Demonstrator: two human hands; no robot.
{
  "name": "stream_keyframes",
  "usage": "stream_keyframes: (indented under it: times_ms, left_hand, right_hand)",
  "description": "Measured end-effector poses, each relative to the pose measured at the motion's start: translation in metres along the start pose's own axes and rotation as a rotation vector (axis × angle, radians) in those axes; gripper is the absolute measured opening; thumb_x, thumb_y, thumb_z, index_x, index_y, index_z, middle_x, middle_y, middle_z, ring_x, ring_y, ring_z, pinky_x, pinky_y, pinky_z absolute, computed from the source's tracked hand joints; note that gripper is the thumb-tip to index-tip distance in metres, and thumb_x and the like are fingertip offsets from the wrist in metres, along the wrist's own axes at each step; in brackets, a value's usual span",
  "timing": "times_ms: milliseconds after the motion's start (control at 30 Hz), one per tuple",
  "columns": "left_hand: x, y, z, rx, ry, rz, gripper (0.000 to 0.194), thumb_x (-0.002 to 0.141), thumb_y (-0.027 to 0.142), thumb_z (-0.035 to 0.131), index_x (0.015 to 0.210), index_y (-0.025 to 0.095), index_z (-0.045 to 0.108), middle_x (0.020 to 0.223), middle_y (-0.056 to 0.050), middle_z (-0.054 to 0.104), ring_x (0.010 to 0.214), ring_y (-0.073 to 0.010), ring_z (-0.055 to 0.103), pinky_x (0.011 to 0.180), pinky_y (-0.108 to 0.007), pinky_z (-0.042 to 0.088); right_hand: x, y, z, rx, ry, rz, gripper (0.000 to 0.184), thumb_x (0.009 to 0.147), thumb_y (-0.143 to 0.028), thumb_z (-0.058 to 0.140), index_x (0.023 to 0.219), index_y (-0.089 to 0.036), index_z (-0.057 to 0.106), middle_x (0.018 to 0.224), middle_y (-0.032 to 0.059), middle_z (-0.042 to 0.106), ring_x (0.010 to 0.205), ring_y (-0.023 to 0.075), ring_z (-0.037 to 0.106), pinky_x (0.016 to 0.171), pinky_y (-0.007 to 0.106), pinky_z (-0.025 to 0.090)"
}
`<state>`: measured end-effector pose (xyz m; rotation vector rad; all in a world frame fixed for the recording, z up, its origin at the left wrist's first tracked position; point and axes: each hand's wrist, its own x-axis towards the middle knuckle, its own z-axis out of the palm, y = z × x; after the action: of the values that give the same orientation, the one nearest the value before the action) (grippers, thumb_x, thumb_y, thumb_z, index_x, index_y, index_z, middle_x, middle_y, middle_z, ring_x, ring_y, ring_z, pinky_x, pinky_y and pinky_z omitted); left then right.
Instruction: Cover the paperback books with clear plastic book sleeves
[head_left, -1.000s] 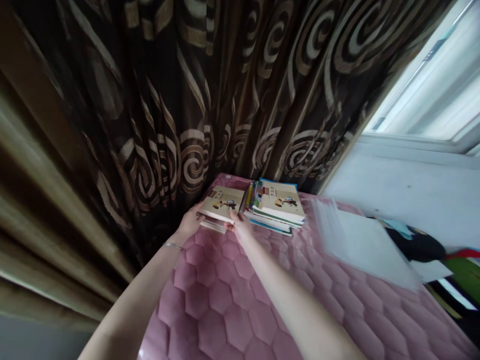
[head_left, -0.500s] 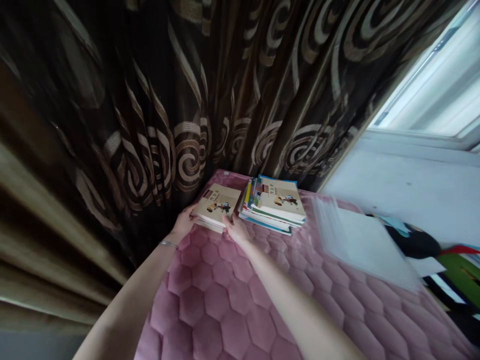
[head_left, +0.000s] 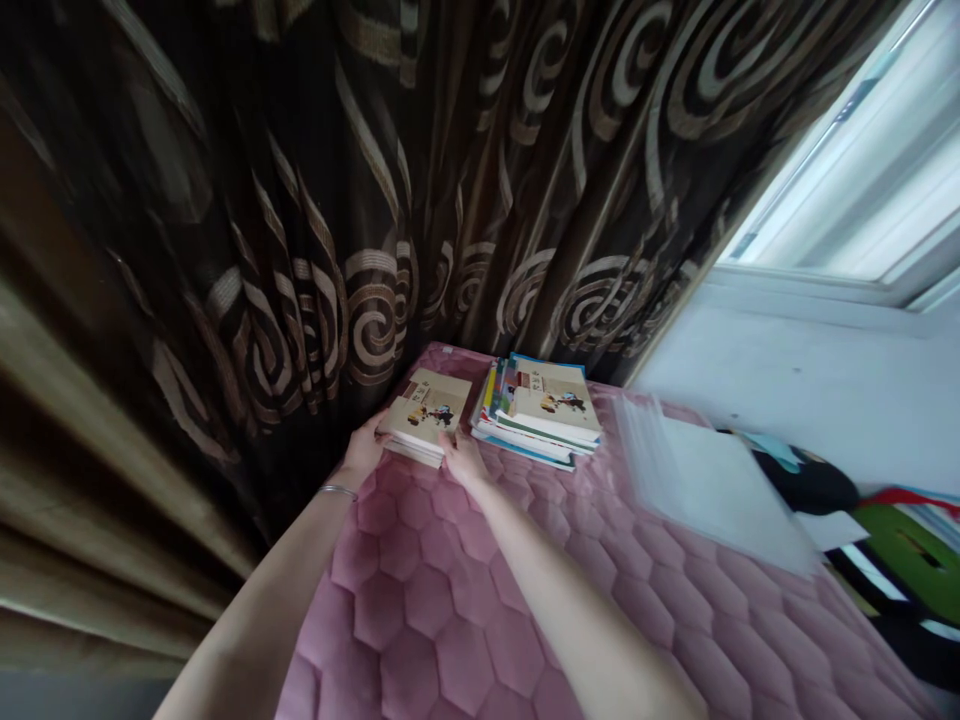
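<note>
A small stack of beige-covered books (head_left: 426, 410) lies at the far corner of a pink quilted surface (head_left: 465, 620). My left hand (head_left: 365, 450), with a thin bracelet on the wrist, grips the stack's left near corner. At the stack's right near corner my right hand (head_left: 463, 458) has its fingers closed on the edge. Just to the right sits a taller pile of books (head_left: 544, 410) with blue and green edges, apart from both hands.
A dark curtain with beige swirls (head_left: 375, 200) hangs close behind the books. A sheaf of clear plastic sleeves (head_left: 712, 485) lies to the right. Beyond it are a white wall, a window and dark and green items (head_left: 900, 530) at the right edge.
The hands and the small stack have stayed together at the corner; the stack sits slightly lower and flatter than a second ago. The view shifted a little.
</note>
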<state>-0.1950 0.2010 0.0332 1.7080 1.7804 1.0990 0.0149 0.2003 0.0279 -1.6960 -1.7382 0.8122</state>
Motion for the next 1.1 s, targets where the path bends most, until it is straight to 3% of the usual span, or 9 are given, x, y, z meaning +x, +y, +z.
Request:
stream_keyframes:
  times_ms: [267, 500, 767, 933, 1000, 1100]
  left_hand:
    - [-0.001, 0.003, 0.002, -0.003, 0.015, -0.021, 0.055, 0.082, 0.006, 0.064, 0.134, 0.021, 0.057, 0.127, -0.008, 0.067, 0.114, -0.0211, 0.065, 0.103, -0.032, 0.048]
    - [0.0, 0.002, 0.002, 0.007, 0.022, -0.028, 0.056, 0.082, 0.006, 0.065, 0.135, 0.021, 0.055, 0.125, -0.008, 0.068, 0.114, -0.0209, 0.064, 0.103, -0.032, 0.047]
    - [-0.005, 0.008, 0.001, 0.018, 0.027, 0.013, 0.062, 0.082, 0.005, 0.061, 0.14, 0.023, 0.049, 0.126, -0.008, 0.067, 0.119, -0.0215, 0.062, 0.108, -0.034, 0.044]
    - [-0.028, 0.007, 0.015, 0.042, 0.102, 0.008, 0.064, 0.084, 0.007, 0.057, 0.145, 0.017, 0.038, 0.137, -0.016, 0.057, 0.128, -0.0251, 0.054, 0.111, -0.04, 0.04]
    - [-0.042, 0.002, 0.023, 0.069, 0.198, -0.038, 0.061, 0.086, 0.011, 0.054, 0.145, 0.012, 0.036, 0.14, -0.021, 0.052, 0.129, -0.0271, 0.053, 0.109, -0.04, 0.042]
    - [-0.065, -0.002, 0.032, 0.185, 0.269, -0.044, 0.055, 0.087, 0.012, 0.05, 0.14, 0.007, 0.038, 0.138, -0.023, 0.051, 0.13, -0.0284, 0.051, 0.107, -0.04, 0.043]
  right_hand:
    - [0.001, -0.003, 0.004, -0.039, -0.047, 0.094, 0.064, 0.097, -0.055, 0.032, 0.145, -0.012, 0.037, 0.087, 0.0095, 0.073, 0.079, 0.0209, 0.07, 0.073, 0.027, 0.05]
    - [0.0, -0.007, 0.004, -0.033, -0.093, 0.116, 0.07, 0.098, -0.053, 0.031, 0.15, -0.008, 0.024, 0.093, 0.0132, 0.073, 0.086, 0.0225, 0.07, 0.08, 0.029, 0.049]
    - [-0.005, -0.007, 0.004, 0.095, -0.084, 0.102, 0.069, 0.098, -0.052, 0.033, 0.15, -0.008, 0.024, 0.073, 0.0056, 0.071, 0.063, 0.0203, 0.068, 0.067, 0.028, 0.05]
    - [-0.03, 0.003, 0.002, 0.217, -0.086, 0.062, 0.063, 0.1, -0.048, 0.027, 0.152, -0.013, 0.019, 0.067, -0.0013, 0.067, 0.054, 0.0153, 0.063, 0.054, 0.024, 0.048]
    - [-0.05, 0.015, -0.003, 0.249, -0.07, 0.026, 0.06, 0.1, -0.045, 0.03, 0.151, -0.013, 0.024, 0.074, 0.0007, 0.069, 0.059, 0.0142, 0.064, 0.058, 0.023, 0.05]
    - [-0.085, 0.041, -0.018, 0.199, -0.016, -0.143, 0.043, 0.096, -0.037, 0.043, 0.133, -0.019, 0.053, 0.086, 0.0034, 0.071, 0.074, 0.0166, 0.067, 0.073, 0.028, 0.054]
